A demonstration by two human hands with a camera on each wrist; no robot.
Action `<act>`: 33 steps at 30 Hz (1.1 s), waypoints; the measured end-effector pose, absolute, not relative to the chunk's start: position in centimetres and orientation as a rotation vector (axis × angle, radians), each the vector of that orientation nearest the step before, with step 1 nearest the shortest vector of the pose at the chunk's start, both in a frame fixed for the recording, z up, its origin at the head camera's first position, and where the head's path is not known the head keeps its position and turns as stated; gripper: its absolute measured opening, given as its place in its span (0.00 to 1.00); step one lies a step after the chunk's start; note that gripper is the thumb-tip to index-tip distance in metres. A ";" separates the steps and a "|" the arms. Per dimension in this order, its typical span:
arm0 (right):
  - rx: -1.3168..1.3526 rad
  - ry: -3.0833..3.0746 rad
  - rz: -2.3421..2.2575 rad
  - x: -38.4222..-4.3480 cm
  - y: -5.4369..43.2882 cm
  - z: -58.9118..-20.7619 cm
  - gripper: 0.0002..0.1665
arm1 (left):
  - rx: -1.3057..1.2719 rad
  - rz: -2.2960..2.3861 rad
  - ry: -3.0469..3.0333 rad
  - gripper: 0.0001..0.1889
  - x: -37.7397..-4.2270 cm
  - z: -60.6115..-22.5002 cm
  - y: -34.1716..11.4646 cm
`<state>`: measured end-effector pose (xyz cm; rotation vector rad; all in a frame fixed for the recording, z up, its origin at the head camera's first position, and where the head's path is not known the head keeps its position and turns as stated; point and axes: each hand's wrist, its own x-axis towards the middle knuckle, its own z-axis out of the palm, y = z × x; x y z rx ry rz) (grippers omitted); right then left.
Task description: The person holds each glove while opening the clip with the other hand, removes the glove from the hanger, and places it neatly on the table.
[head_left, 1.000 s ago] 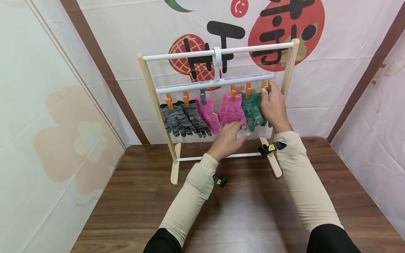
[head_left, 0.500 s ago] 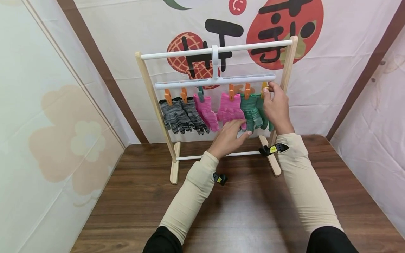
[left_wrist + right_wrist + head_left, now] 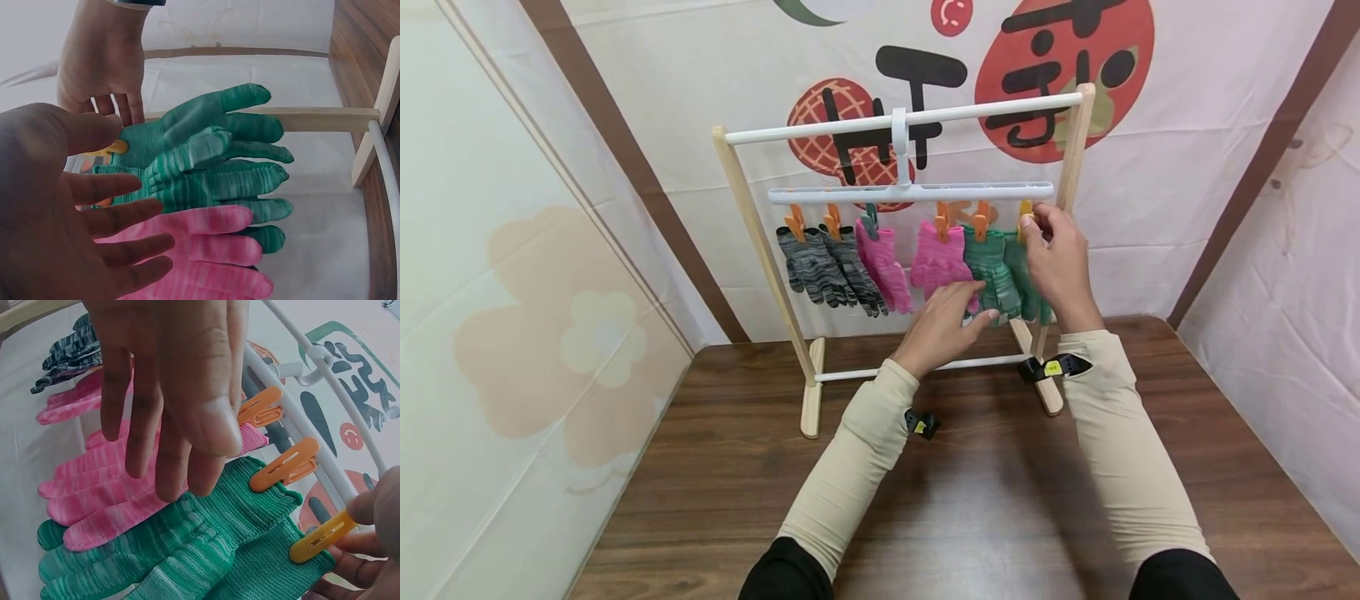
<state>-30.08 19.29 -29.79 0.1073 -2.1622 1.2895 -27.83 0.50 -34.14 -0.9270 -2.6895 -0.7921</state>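
Yellow plastic clip (image 3: 322,539), pinched near its upper end between the thumb and fingers of the right hand (image 3: 1060,254); that end is probably held because pressing there would work the spring. The clip stands steeply, its long axis running down from the grip to its nose, which overlaps the cuff of the outer green glove (image 3: 194,128). That glove hangs just below the grip, cuff up and fingers down, its long axis close to vertical; hanging by the cuff seems to let the fingers fall freely.

Next inward from the grip, an orange clip (image 3: 287,464) holds the inner green glove (image 3: 988,267), also fingers down. Beyond it is a pink glove (image 3: 942,250). In front of and below that one, inward of and lower than the grip, the left hand (image 3: 942,327) has its fingers extended and spread, gripping nothing; whether it touches the cloth I cannot tell. It may be there to steady the row.

Just above the grip runs the end of the white hanger bar (image 3: 850,195), its central hook (image 3: 899,133) over the rack's top rail (image 3: 1000,108). Farthest from the grip along the row hang grey gloves (image 3: 812,267).
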 end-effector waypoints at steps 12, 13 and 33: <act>0.177 -2.159 1.243 -28.6 19.8 -29.9 0.24 | -0.940 -0.832 -2.637 0.28 -27.1 -33.3 1.7; 0.183 -2.159 1.239 -28.5 19.9 -29.9 0.24 | -0.943 -0.838 -2.630 0.28 -27.0 -33.2 1.8; 0.311 -2.151 1.195 -26.1 20.4 -29.0 0.22 | -1.022 -1.057 -2.565 0.25 -25.5 -32.0 3.2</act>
